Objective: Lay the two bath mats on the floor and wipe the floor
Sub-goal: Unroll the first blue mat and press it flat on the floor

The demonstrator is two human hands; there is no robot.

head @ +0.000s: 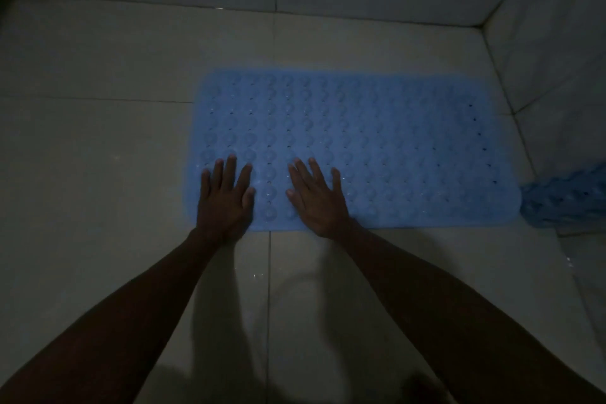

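Tiled floor (98, 147) lies bare left of the flat blue mat (393, 147), left hand (226, 200) and right hand (316, 203) spread on its near edge.

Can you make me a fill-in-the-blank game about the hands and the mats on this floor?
1. The flat mat on the floor is the colour ____.
2. The left hand and the right hand both lie ____ on the flat mat, fingers spread.
3. The second mat sits bunched up at the ____ edge of the picture.
4. Both hands press near the mat's ____ end.

Missing words: blue; flat; right; left
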